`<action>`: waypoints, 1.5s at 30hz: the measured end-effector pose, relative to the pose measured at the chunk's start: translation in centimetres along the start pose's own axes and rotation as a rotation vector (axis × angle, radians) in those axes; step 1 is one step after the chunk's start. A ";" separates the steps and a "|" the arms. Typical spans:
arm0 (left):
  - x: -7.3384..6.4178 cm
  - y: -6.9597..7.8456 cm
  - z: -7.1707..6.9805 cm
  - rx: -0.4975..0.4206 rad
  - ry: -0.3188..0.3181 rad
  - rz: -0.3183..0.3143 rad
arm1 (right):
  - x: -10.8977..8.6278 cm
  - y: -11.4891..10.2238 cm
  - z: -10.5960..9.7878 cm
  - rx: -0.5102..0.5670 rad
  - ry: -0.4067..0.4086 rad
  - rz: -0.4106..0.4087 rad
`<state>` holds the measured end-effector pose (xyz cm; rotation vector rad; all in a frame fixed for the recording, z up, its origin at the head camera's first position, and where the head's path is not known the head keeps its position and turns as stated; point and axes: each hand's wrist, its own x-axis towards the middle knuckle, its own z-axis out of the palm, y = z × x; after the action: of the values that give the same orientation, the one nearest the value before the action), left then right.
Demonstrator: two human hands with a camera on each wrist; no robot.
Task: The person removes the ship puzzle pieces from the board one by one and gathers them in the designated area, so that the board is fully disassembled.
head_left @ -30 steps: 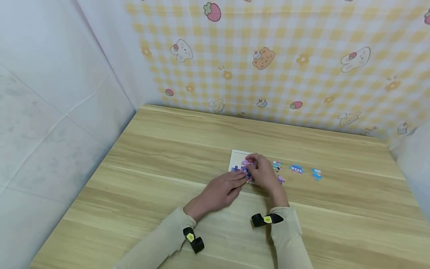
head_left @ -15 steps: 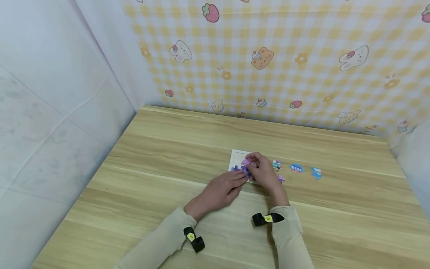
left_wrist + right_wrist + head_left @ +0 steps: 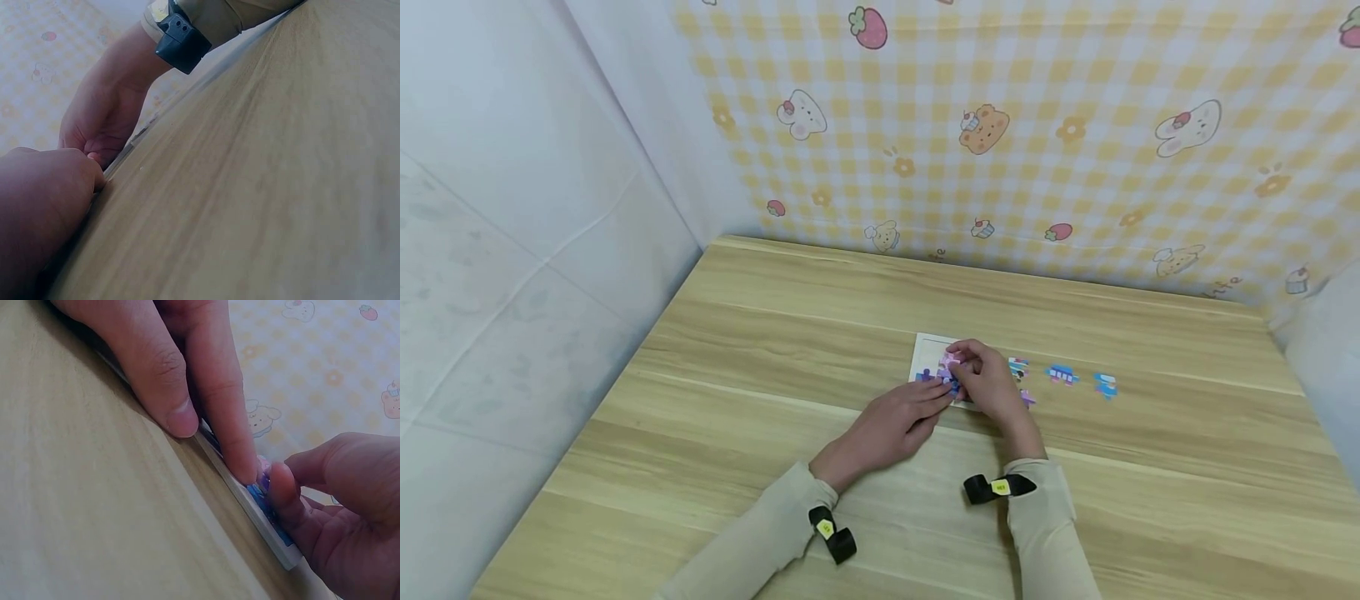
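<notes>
A small white puzzle tray (image 3: 927, 347) lies on the wooden table, with purple and blue jigsaw pieces (image 3: 926, 376) along its near side. My left hand (image 3: 891, 425) reaches in from the left, its nearly straight fingers pressing on the pieces. In the right wrist view, the left thumb lies at the edge of the tray (image 3: 253, 512). With thumb and index finger, my right hand (image 3: 990, 387) pinches a pink-purple jigsaw piece (image 3: 950, 361) over the tray. That hand hides the tray's right part. In the left wrist view, both hands meet low at the table surface.
Several loose jigsaw pieces lie right of the tray: a striped one (image 3: 1018, 367), a pink one (image 3: 1027, 398) partly behind the right wrist, and two blue ones, a nearer piece (image 3: 1062, 374) and a farther piece (image 3: 1106, 384). A checked curtain (image 3: 1000, 183) hangs behind the table.
</notes>
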<state>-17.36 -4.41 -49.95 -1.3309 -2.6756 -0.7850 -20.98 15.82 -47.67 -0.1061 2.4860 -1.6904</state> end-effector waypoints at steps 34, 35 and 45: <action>0.4 1.3 0.4 0.036 0.027 0.009 | -5.6 0.0 -9.6 -0.077 0.195 -0.045; 0.2 1.2 0.4 0.040 0.028 0.005 | -6.1 0.5 -10.3 -0.090 0.205 -0.027; -1.1 0.6 -0.4 0.030 -0.002 -0.098 | -9.2 4.2 -14.2 -0.197 0.141 0.157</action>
<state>-16.28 -5.15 -49.66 -1.2024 -2.7613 -0.7492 -13.93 31.68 -45.79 0.1905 2.6779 -1.4358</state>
